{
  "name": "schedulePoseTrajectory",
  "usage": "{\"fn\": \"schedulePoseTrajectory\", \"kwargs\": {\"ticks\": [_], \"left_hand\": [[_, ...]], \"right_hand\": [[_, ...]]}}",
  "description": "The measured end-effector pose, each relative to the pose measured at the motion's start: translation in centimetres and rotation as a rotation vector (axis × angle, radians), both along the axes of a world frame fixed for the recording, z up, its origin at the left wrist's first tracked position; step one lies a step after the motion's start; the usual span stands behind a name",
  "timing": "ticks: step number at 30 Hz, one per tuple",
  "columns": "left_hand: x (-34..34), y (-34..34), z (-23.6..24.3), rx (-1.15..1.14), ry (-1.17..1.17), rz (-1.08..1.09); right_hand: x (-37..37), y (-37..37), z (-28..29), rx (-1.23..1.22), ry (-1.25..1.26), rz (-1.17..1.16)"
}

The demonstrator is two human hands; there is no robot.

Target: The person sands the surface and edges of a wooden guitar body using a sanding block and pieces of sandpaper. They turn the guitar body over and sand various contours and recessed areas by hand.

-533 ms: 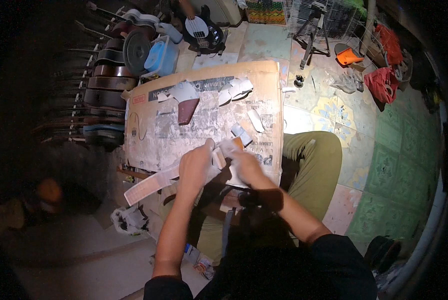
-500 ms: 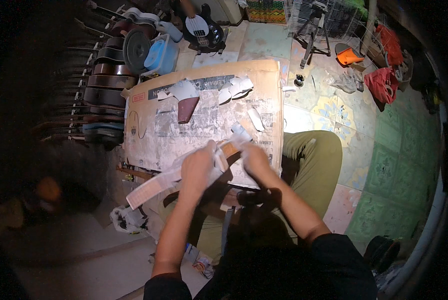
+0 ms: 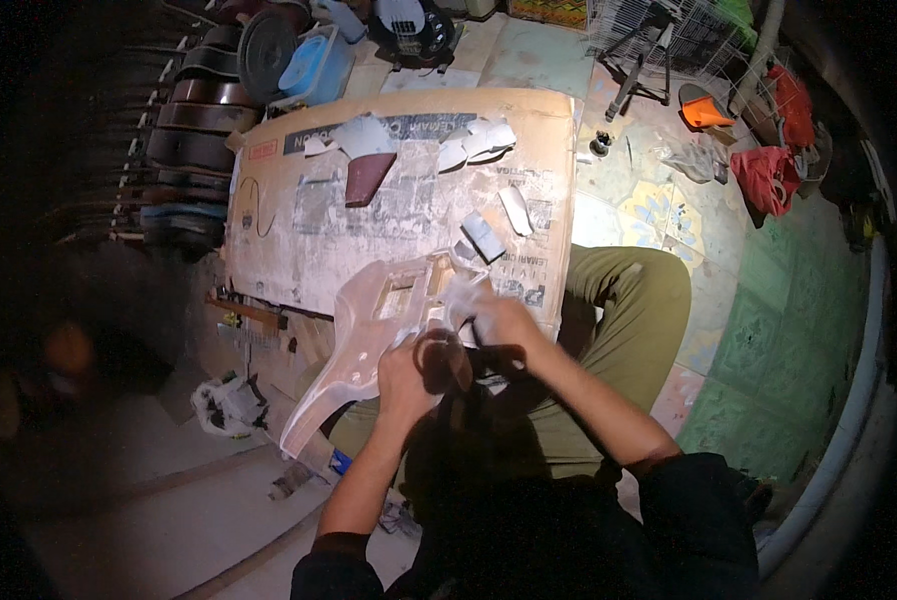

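An unfinished, pale electric guitar body (image 3: 361, 335) with cut-out cavities lies tilted across my lap and the near edge of a cardboard sheet. My left hand (image 3: 409, 380) is closed round its near edge, fingers partly in shadow. At its right end, my right hand (image 3: 506, 328) is curled against the horn; its fingertips are smeared by motion. Just beyond that hand, a grey sanding block (image 3: 484, 237) rests on the cardboard. Farther off lie a maroon wedge-shaped piece (image 3: 371, 180) and several torn pieces of whitish sandpaper (image 3: 479, 143).
The dusty cardboard sheet (image 3: 289, 260) covers the work surface before me. Guitar bodies (image 3: 199, 120) stand in a row at the left. Beyond are a blue tub (image 3: 314, 65) and a dark guitar (image 3: 414, 35). A tripod (image 3: 639, 75) and a red bag (image 3: 766, 178) are at the right.
The guitar body has turned from nearly edge-on to showing its broad face with the cavities. Both hands have shifted with it, and my view has moved slightly.
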State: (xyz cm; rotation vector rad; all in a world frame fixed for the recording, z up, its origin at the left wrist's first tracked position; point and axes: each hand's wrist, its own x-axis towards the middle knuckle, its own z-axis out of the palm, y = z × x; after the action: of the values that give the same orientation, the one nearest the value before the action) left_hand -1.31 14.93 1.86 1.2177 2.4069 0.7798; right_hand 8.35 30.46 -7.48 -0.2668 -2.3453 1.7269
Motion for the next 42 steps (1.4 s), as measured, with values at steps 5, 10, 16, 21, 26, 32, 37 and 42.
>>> {"fn": "schedulePoseTrajectory", "kwargs": {"ticks": [5,10,16,21,26,32,37,42], "left_hand": [[-0.5,-1.0,0.6,0.177,-0.038,0.047],[-0.9,-3.1,-3.2,0.272,0.132,-0.039],[-0.7,-2.6,-2.4,0.345,-0.274,0.183],[-1.4,-1.1,0.3,0.317,-0.019,0.03],[-1.3,-0.8,-0.1,0.471,0.134,0.007],[0.0,-1.1,0.6,0.18,-0.184,0.107],[0.3,-2.5,-1.2,-0.038,-0.335,0.155],[1.5,-1.7,-0.1,-0.053,-0.612,0.423]], "right_hand": [[0.2,-0.5,0.8,-0.046,-0.171,-0.072],[-0.4,1.2,-3.4,0.306,-0.216,-0.201],[-0.4,1.0,-0.8,0.184,-0.217,-0.179],[0.0,-2.4,-0.2,0.066,0.099,-0.231],[-0.6,0.4,-2.3,0.179,-0.117,-0.258],[-0.1,2.3,-0.4,0.319,-0.379,-0.108],[2.3,-2.2,0.7,0.098,-0.077,-0.028],[1.5,-1.5,-0.5,0.411,-0.305,-0.063]]}}
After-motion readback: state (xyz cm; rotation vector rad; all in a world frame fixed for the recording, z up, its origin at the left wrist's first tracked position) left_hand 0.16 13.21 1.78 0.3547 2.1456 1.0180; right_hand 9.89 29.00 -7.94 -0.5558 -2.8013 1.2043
